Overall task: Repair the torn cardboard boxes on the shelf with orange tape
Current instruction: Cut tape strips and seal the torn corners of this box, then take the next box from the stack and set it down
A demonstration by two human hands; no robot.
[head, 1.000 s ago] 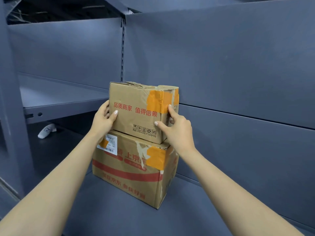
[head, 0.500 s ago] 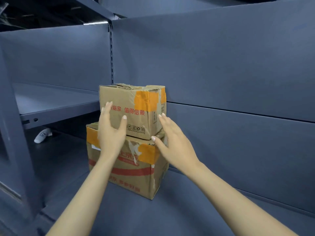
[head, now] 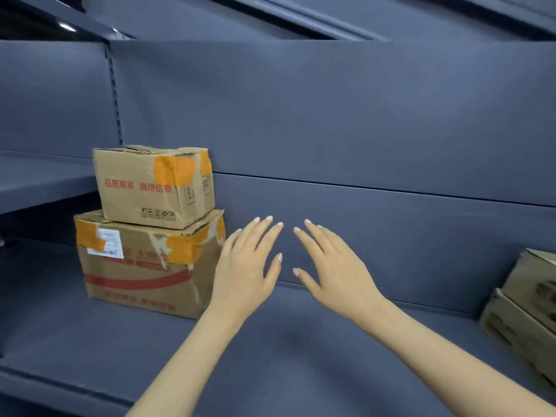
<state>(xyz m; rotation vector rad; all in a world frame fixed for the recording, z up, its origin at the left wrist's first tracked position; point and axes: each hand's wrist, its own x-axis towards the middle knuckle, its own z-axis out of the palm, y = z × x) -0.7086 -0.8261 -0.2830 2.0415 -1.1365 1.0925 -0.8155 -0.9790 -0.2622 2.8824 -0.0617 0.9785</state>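
A small cardboard box (head: 141,191) with orange tape on its top right corner sits on a larger cardboard box (head: 141,272), which has orange tape on both upper corners and a white label. Both stand at the left of the grey shelf (head: 270,350). My left hand (head: 246,266) hovers just right of the larger box with straight, spread fingers, holding nothing. My right hand (head: 328,263) is beside it, also flat and empty, over the bare shelf. Neither hand touches a box.
More cardboard boxes (head: 523,314) are stacked at the right edge of the shelf. A grey back panel (head: 361,145) rises behind everything. Another shelf board (head: 39,185) juts out at the left, level with the small box.
Both hands let go of the small box and moved right, away from the stack. The view swung right, bringing the boxes at the right edge into sight.
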